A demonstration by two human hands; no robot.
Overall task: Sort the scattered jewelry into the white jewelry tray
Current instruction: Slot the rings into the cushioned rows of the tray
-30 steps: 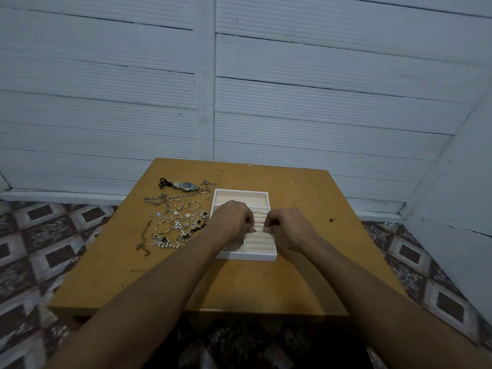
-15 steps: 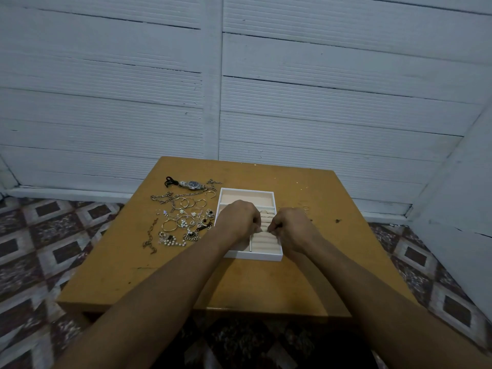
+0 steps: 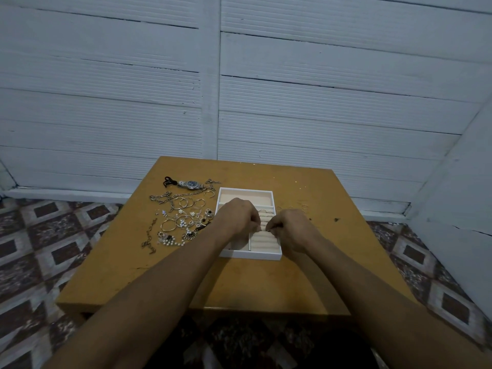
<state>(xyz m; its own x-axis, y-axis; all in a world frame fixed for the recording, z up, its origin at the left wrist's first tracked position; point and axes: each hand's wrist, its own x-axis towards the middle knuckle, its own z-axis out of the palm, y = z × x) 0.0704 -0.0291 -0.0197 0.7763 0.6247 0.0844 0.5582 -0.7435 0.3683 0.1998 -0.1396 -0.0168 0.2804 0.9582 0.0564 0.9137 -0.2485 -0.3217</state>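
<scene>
In the head view, the white rectangular jewelry tray with cream lining [image 3: 250,253] sits at the centre of the frame. Its long far compartment [image 3: 246,195] looks bare. The right part holds cream ring rolls [image 3: 264,238] with a thin ring [image 3: 263,210] tucked in near their far end, and the near left compartment is half hidden by a wrist.

Both hands hover over the rolls. The left hand [image 3: 237,219] and the right hand [image 3: 291,230] have their fingers curled in, with the fingertips nearly meeting. The grip of each looks drawn together, but we cannot tell whether either one pinches a piece.

Left of the tray lies the scattered silver jewelry [image 3: 183,218]: hoops, chains and beaded pieces. A silver wristwatch with a dark dial [image 3: 191,184] lies at its far edge, and a loose chain bracelet [image 3: 149,235] lies at lower left. A few thin rings [image 3: 304,207] lie just right of the tray.

All of it rests on an ochre wooden counter [image 3: 266,286]. Behind the counter stands a white plank wall [image 3: 319,102], and the floor around it is laid with brown-and-grey patterned tiles [image 3: 40,235].
</scene>
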